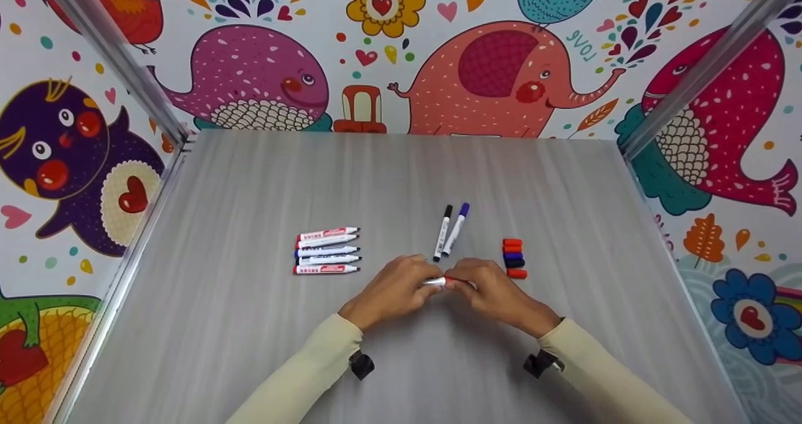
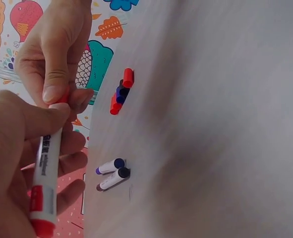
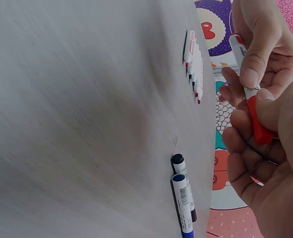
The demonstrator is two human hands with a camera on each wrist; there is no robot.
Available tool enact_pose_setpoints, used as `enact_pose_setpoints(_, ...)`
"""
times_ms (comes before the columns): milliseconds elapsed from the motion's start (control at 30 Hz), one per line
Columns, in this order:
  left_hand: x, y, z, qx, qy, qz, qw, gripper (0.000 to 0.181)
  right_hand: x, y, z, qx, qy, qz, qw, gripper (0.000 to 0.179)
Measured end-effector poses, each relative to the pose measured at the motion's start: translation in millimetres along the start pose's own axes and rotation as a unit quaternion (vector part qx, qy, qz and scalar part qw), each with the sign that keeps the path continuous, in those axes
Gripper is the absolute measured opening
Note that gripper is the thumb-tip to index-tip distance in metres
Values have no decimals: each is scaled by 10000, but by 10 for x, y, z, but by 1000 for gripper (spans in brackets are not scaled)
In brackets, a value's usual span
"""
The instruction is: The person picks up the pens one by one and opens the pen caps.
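Observation:
Above the middle of the table, both hands hold one red-and-white whiteboard marker [image 2: 47, 161]. My left hand [image 1: 396, 286] grips its white barrel, the thumb lying along it in the left wrist view. With thumb and fingers, my right hand [image 1: 495, 292] pinches the red cap [image 3: 258, 121] at the other end. The cap sits against the barrel. Just beyond the hands lie two capped markers side by side, a black one [image 1: 442, 233] and a blue one [image 1: 457, 228].
To the left, several capless markers [image 1: 327, 250] lie in a row, tips pointing right. Loose red, blue and black caps [image 1: 514, 259] form a short column on the right. The grey table [image 1: 263, 180] is bounded by metal frame posts and cartoon-printed walls.

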State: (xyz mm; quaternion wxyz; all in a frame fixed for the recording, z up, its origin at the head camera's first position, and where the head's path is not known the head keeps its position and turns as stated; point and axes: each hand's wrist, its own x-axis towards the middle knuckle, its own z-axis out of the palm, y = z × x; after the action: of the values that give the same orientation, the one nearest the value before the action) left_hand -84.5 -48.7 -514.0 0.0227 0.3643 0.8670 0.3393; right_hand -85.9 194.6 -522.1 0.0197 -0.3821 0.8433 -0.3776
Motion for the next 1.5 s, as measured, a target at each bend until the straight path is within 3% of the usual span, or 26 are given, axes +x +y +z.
enact_pose_setpoints(333,69,4,8,-74,-222,128,9996,7,-66,60,-12,-83,58,-241,9997,12)
enact_pose_setpoints(700,91,-10,63,-93,-245,245,9994,6,-126,91,17,-116,244,-432,9987,10)
enact_pose_setpoints(867,109,-3,38,-57,-121,439,9989,6,-113,72,-6,-182,275,-472,9983,13)
enact_pose_setpoints(1000,133,-9,4,-338,-55,493,9982,10,-79,65,-38,-294,328,-564,9974,14)
enact_pose_setpoints(1267,132,-20,-33,-1009,-276,234,9942,15,-77,45,-56,-456,293,-725,9959,12)
enact_pose_setpoints(1500,123,-19,-52,-1248,-354,176,9914,11,-77,34,-54,-575,332,-902,9937,13)
